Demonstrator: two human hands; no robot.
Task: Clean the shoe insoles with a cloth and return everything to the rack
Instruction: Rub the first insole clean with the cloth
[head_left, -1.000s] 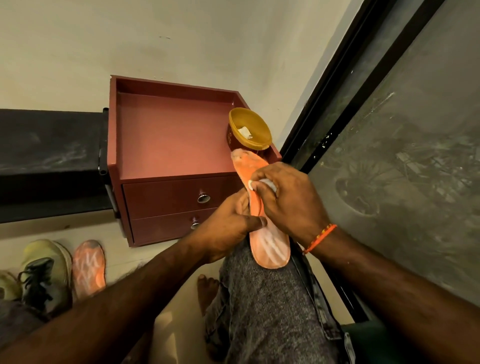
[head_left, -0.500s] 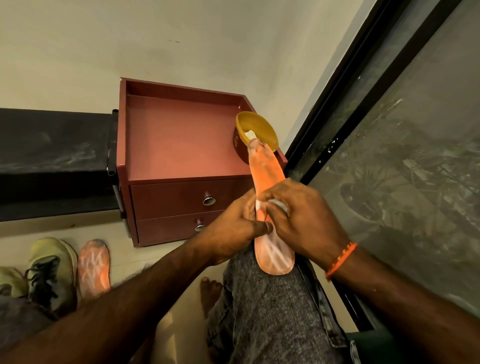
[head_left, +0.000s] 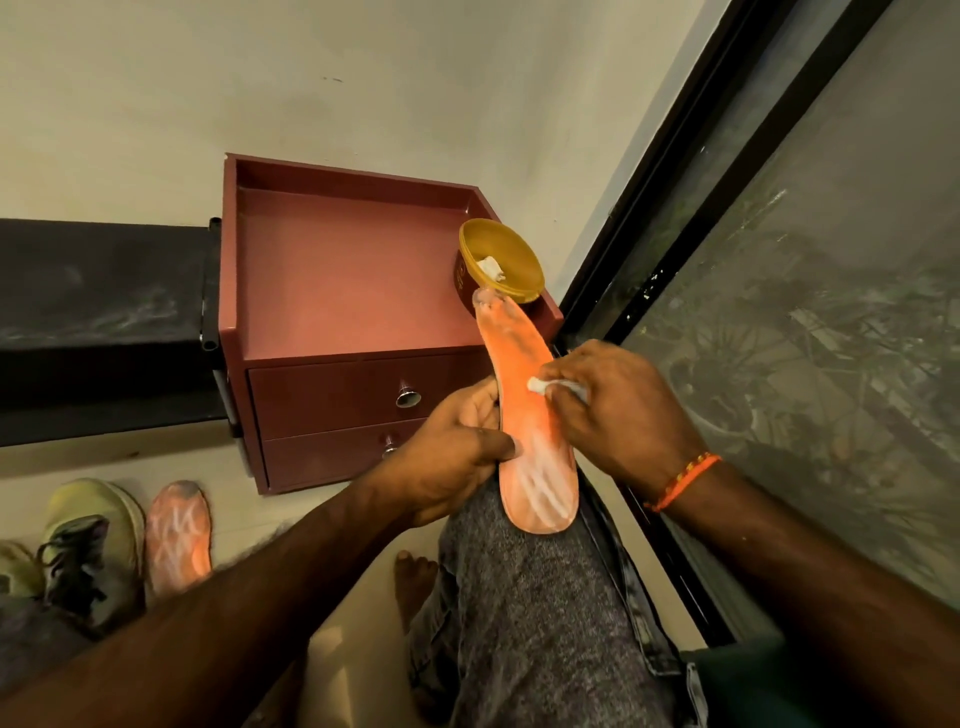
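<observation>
On the floor at far left I see a greenish sneaker (head_left: 88, 535) with a 2nd orange insole (head_left: 177, 535) just beside it. My left hand (head_left: 447, 457) pinches the edge of the orange insole (head_left: 530, 410) propped on my knee; my right hand (head_left: 618, 410) pinches a white cloth (head_left: 540, 385) against it. Risk: a hard wipe could flick the insole's toe into the yellow bowl (head_left: 511, 262) on the cabinet (head_left: 332, 280) and tip it.

Single head-worn wide-angle view, facing forward and steeply down over the person's raised knee (head_left: 524, 597). Both hands sit close, mid-frame; the drawer cabinet (head_left: 337, 322) lies beyond, the window frame (head_left: 691, 171) along the right edge
</observation>
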